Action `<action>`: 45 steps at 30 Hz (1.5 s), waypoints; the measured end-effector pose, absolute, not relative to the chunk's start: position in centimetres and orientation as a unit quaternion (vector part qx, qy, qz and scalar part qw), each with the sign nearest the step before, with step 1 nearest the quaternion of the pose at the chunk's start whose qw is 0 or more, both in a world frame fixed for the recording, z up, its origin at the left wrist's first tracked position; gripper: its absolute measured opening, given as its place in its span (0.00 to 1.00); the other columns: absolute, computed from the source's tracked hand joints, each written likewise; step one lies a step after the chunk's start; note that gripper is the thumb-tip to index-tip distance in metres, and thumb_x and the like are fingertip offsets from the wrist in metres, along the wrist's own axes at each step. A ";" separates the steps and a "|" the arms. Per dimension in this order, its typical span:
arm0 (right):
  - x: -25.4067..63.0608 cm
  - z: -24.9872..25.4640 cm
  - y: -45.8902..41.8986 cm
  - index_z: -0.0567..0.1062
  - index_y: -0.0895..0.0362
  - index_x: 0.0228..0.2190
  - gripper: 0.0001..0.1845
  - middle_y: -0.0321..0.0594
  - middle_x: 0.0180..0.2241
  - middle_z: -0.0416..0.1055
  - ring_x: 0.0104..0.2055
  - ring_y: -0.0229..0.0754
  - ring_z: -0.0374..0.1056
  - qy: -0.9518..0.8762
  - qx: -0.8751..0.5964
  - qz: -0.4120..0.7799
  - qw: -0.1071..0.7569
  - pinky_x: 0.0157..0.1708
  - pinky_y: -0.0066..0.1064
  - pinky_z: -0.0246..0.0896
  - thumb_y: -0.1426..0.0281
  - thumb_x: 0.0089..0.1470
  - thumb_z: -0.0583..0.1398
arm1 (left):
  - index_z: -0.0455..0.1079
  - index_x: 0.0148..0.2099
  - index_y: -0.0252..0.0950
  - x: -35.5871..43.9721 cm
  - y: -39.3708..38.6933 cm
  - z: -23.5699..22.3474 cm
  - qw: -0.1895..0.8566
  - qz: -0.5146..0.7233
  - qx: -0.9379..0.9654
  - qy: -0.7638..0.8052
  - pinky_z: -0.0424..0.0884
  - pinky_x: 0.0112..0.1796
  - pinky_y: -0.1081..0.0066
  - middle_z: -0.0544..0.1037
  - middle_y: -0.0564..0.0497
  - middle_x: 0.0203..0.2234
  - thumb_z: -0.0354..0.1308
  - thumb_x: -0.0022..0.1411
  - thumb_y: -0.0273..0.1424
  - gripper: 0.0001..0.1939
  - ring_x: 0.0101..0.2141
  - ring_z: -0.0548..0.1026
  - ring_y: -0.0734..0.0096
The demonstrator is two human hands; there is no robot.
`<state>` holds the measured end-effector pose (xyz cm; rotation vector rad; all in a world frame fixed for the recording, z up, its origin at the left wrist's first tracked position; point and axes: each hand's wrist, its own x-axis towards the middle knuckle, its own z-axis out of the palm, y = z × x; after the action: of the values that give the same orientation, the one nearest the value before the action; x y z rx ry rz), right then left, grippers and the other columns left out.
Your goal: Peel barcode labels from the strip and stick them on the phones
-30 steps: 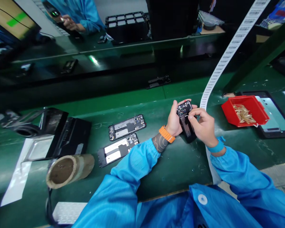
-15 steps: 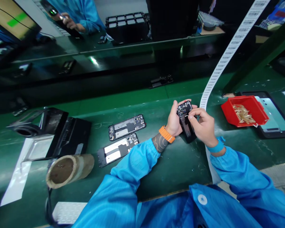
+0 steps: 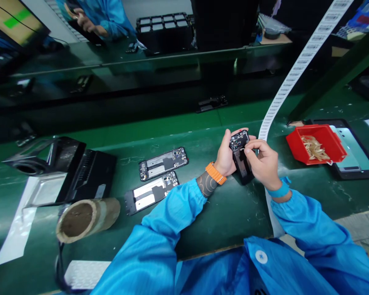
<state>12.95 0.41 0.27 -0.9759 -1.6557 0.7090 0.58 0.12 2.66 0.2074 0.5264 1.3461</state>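
My left hand (image 3: 226,157) is wrapped round an opened phone body (image 3: 240,155), held upright above the green bench (image 3: 221,205). My right hand (image 3: 263,163) pinches at the phone's upper circuit area with thumb and forefinger; whatever is between the fingertips is too small to make out. Two more opened phone bodies, the farther phone body (image 3: 162,163) and the nearer phone body (image 3: 150,193), lie flat on the bench to the left of my hands.
A red bin (image 3: 316,144) of small tan parts stands to the right, by a black tray (image 3: 353,149). A strip of white labels (image 3: 290,80) runs down past my right hand. A black device (image 3: 66,170) and a cardboard roll (image 3: 87,217) sit left. Another person in blue (image 3: 104,18) works across the conveyor.
My hands stay on the phone with only tiny finger movement. Parts on the dark conveyor have drifted, and the person across has raised a hand.
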 end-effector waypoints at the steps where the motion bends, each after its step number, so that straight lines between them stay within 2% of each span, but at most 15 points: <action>1: 12.9 0.3 0.4 0.75 0.52 0.31 0.03 0.39 0.35 0.75 0.44 0.47 0.72 -0.693 -0.408 0.290 0.519 0.49 0.45 0.66 0.69 0.57 0.62 | 0.76 0.47 0.33 0.6 0.1 2.7 0.745 0.616 0.094 0.238 0.72 0.52 0.59 0.82 0.41 0.40 0.43 0.73 0.48 0.27 0.47 0.81 0.58; 5: 12.6 0.5 0.3 0.74 0.52 0.28 0.04 0.40 0.36 0.75 0.48 0.49 0.72 -0.696 -0.410 0.272 0.522 0.54 0.49 0.65 0.70 0.55 0.63 | 0.75 0.47 0.33 0.7 0.0 2.9 0.743 0.620 0.087 0.237 0.73 0.52 0.60 0.82 0.42 0.41 0.41 0.74 0.46 0.27 0.47 0.80 0.60; 9: 12.4 0.5 0.0 0.75 0.52 0.29 0.03 0.42 0.43 0.73 0.55 0.51 0.69 -0.692 -0.427 0.261 0.520 0.59 0.52 0.62 0.70 0.55 0.64 | 0.76 0.45 0.33 1.0 -0.1 3.0 0.731 0.631 0.071 0.250 0.71 0.53 0.62 0.82 0.42 0.41 0.43 0.74 0.46 0.26 0.48 0.79 0.60; 14: 12.2 0.5 -0.4 0.76 0.51 0.29 0.02 0.43 0.48 0.72 0.57 0.51 0.67 -0.693 -0.442 0.253 0.510 0.61 0.53 0.60 0.70 0.55 0.64 | 0.76 0.43 0.33 1.1 -0.1 3.2 0.723 0.634 0.072 0.265 0.70 0.54 0.62 0.81 0.44 0.40 0.44 0.73 0.46 0.26 0.50 0.79 0.60; 24: 12.4 0.5 -0.3 0.76 0.51 0.30 0.02 0.43 0.46 0.72 0.55 0.51 0.68 -0.694 -0.445 0.245 0.511 0.61 0.52 0.61 0.70 0.55 0.64 | 0.76 0.44 0.33 1.0 -0.1 2.9 0.727 0.631 0.094 0.254 0.71 0.54 0.62 0.82 0.44 0.37 0.40 0.75 0.45 0.27 0.49 0.79 0.60; 31: 12.8 0.4 0.3 0.76 0.52 0.30 0.02 0.42 0.42 0.73 0.52 0.50 0.71 -0.694 -0.424 0.254 0.523 0.58 0.51 0.64 0.70 0.55 0.64 | 0.76 0.46 0.34 0.4 0.1 2.3 0.749 0.607 0.119 0.238 0.73 0.51 0.62 0.82 0.44 0.37 0.39 0.75 0.47 0.29 0.46 0.80 0.60; 45: 13.4 0.1 1.0 0.76 0.52 0.30 0.04 0.40 0.37 0.76 0.47 0.49 0.73 -0.686 -0.412 0.298 0.520 0.50 0.45 0.67 0.69 0.57 0.63 | 0.78 0.46 0.32 -0.2 0.9 0.8 0.766 0.587 0.092 0.247 0.72 0.51 0.61 0.83 0.42 0.38 0.43 0.72 0.52 0.31 0.45 0.81 0.57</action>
<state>13.38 1.05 0.12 -0.9876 -1.6455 0.7133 -0.23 0.87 0.76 0.1998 0.5360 1.2750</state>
